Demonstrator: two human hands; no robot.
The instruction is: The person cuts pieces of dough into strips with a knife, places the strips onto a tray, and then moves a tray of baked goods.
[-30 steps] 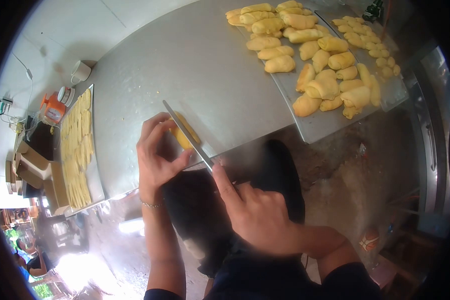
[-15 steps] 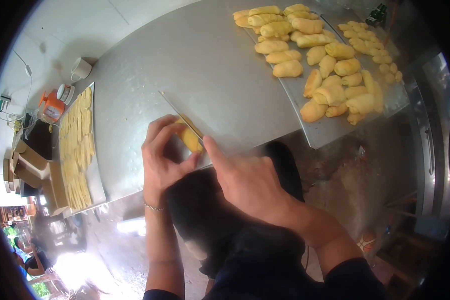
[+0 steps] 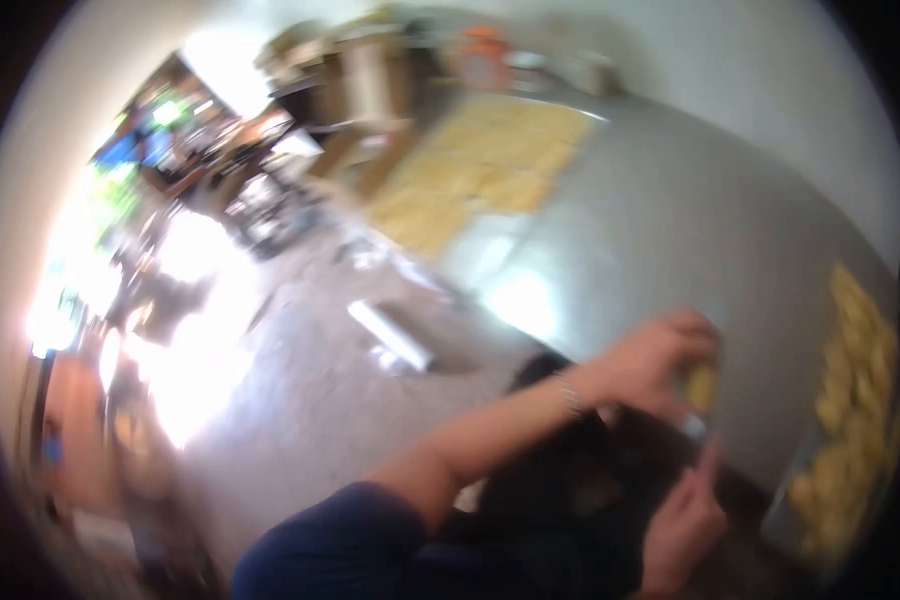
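Observation:
The whole view is smeared by motion. My left hand is curled around a yellow bread roll at the front edge of the steel table, its fingers and thumb on the roll's sides. Just below, my right hand is closed with its index finger stretched out toward the roll. A bright sliver of the knife shows between that fingertip and my left hand; the handle is hidden in my right fist.
A tray of yellow strips lies at the table's far left, beside open cardboard boxes and an orange scale. More bread rolls fill a tray on the right. Glare covers the floor to the left, where a white tube-like object lies.
My view has swung to the left, so hands, roll and table now appear farther right and blurred. Both hands still hold the roll and the knife.

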